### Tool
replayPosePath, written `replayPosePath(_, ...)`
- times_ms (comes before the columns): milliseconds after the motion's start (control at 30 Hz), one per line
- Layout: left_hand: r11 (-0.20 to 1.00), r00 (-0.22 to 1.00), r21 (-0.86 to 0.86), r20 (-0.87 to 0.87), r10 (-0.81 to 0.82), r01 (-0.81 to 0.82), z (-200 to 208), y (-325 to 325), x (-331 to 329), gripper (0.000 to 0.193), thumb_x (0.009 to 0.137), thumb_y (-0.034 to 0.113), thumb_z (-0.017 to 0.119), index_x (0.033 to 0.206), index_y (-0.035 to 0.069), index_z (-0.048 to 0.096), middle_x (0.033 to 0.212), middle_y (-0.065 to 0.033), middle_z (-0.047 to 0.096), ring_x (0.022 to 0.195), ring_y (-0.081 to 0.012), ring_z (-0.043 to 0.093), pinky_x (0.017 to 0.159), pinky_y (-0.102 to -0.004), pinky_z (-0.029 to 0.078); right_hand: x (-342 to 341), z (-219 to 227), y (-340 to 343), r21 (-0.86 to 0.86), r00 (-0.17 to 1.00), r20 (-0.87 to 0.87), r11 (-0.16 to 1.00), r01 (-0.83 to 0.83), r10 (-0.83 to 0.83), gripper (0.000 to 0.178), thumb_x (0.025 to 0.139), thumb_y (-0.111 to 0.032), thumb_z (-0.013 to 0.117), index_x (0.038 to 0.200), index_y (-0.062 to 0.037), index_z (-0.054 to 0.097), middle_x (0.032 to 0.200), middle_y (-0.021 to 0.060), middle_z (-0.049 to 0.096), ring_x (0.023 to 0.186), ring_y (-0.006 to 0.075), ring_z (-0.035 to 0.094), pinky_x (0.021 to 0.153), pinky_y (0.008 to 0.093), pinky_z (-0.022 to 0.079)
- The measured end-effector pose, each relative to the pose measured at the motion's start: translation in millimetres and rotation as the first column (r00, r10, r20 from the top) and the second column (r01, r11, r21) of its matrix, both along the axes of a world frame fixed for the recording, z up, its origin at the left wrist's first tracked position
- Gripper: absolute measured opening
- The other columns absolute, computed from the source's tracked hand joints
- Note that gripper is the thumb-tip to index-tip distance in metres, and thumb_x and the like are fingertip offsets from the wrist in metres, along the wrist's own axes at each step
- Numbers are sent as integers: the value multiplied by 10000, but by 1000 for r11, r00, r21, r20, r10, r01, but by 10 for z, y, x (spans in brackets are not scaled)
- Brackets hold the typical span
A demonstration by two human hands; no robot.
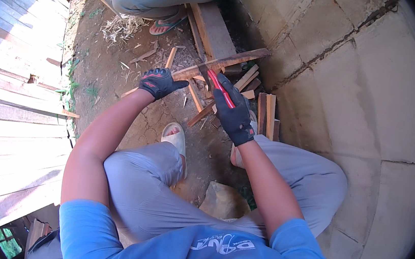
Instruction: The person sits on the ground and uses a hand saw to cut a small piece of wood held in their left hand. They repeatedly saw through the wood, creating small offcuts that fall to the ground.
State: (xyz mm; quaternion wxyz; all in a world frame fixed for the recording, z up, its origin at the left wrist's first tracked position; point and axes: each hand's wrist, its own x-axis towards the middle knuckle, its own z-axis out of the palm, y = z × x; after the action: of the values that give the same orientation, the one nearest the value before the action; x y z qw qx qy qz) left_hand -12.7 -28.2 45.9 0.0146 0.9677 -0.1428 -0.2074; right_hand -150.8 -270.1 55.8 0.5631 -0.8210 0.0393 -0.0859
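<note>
Head view: right grip [233,111] wraps red tool [220,87] across wooden strip [238,59]; left grip [158,83] closure unclear.

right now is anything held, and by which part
Right hand: a red-handled tool, by its handle. Left hand: at a wooden strip, grip unclear.

Your blue shirt [163,251] bears white lettering [215,244] across the chest; your black gloves [233,116] carry small red marks [158,75], unreadable.

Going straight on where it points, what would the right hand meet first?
Probably the long, brown wooden strip just ahead of the black-gloved right hand, though depth is unclear.
</note>
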Motion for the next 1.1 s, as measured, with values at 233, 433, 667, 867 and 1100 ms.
replayPosePath(233, 984, 929, 27, 327, -175, 176, 102, -78, -158, 768, 847, 758, 681, 1037, 15, 738, 983, -206, 759, 919, -353, 754, 785, -476, 587, 45, 436, -354, -1, 965, -206, 986, -165, 161, 576, 989, -368, 666, 1481, -76, 596, 1323, 223, 691, 1142, 361, 696, 1007, 440, 536)
replayPosePath(433, 976, 919, 81, 327, -220, 204, 382, -21, -88, 340, 830, 309, 770, 1070, 72, 717, 1056, -178, 762, 996, -335, 754, 872, -469, 586, -25, 1379, -610, -78, 930, -287, 962, -260, 228, 598, 954, -346, 691, 1484, -81, 608, 1204, 190, 715, 938, 258, 719, 863, 378, 561)
replayPosePath(667, 976, 987, 176, 73, -144, 129, 1161, -522, -390, 541, 797, 465, 735, 1180, 84, 752, 1199, -191, 761, 1103, -349, 744, 941, -466, 587, 451, 1572, -745, -6, 981, -118, 987, -159, 157, 390, 940, -293, 715, 1225, -30, 752, 965, 127, 737, 724, 193, 677, 684, 337, 538)
replayPosePath(867, 989, 998, 143, -39, 42, -36, 1166, -407, -654, 677, 709, 601, 795, 1185, 120, 784, 1194, -162, 768, 1114, -340, 737, 949, -463, 590, 397, 1793, -818, 457, 960, -127, 874, -166, 249, 276, 920, -233, 728, 1053, 6, 770, 857, 64, 708, 688, 137, 646, 631, 305, 523)
replayPosePath(1100, 986, 987, 92, -86, -132, 140, 1206, -432, -259, 627, 647, 598, 836, 1058, 125, 822, 1075, -161, 786, 1019, -339, 753, 887, -462, 600, 600, 1581, -1223, 349, 977, -177, 936, -52, 120, 367, 910, -176, 738, 1221, 18, 760, 1133, 113, 759, 898, 157, 706, 712, 305, 561)
